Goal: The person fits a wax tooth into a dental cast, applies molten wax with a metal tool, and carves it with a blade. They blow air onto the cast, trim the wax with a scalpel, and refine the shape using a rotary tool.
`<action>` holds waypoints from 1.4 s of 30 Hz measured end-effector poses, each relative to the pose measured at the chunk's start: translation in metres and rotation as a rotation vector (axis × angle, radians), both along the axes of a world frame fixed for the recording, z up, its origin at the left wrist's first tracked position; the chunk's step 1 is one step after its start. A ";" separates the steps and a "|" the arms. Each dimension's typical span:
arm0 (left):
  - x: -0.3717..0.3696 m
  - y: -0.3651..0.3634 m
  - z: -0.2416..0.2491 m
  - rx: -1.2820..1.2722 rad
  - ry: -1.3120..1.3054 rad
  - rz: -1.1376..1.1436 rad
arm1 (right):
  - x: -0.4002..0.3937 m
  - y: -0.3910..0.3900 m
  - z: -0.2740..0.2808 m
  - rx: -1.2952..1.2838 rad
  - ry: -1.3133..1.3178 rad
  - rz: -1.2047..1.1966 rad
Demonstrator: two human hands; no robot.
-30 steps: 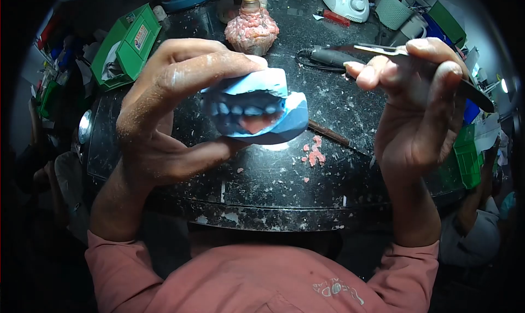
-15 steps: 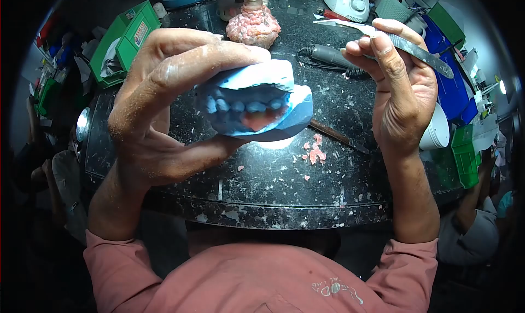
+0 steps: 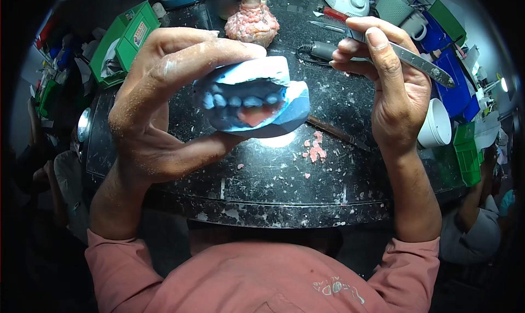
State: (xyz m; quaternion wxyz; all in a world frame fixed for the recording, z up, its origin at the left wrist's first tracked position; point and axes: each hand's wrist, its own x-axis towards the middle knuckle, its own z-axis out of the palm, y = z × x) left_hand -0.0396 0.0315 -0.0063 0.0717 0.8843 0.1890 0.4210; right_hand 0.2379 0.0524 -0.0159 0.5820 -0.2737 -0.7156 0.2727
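Observation:
My left hand (image 3: 158, 99) grips a blue-and-white plaster dental model (image 3: 251, 97), fingers over its top and thumb beneath. The upper and lower halves are pressed together with the row of teeth facing me. A patch of pink wax (image 3: 256, 115) sits at the gum below the teeth. In my right hand (image 3: 396, 83) is a metal carving knife (image 3: 421, 65), pinched between thumb and fingers, its slim blade pointing left and its broad handle end to the right. The blade is apart from the model.
Pink wax shavings (image 3: 314, 149) and a dark knife-like tool (image 3: 339, 133) lie on the black worktop (image 3: 273, 198). A wax-crusted burner (image 3: 251, 23) stands behind the model. Green bins (image 3: 128, 39), a white tub (image 3: 436, 124) and a dark handpiece (image 3: 324, 51) are around. People sit at both sides.
The dental model has shifted slightly left and tipped a little. My right hand has moved a bit left, and the knife's blade has turned slightly.

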 end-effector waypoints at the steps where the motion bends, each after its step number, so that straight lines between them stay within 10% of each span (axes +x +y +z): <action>1: 0.000 0.000 -0.001 -0.004 -0.006 0.001 | -0.001 0.000 0.001 0.047 -0.062 -0.027; 13: 0.005 -0.005 0.005 -0.027 0.052 0.044 | -0.017 -0.010 0.005 0.566 -0.393 0.143; 42: 0.020 -0.021 -0.005 0.005 0.040 0.120 | -0.017 -0.006 -0.014 0.556 -0.320 0.062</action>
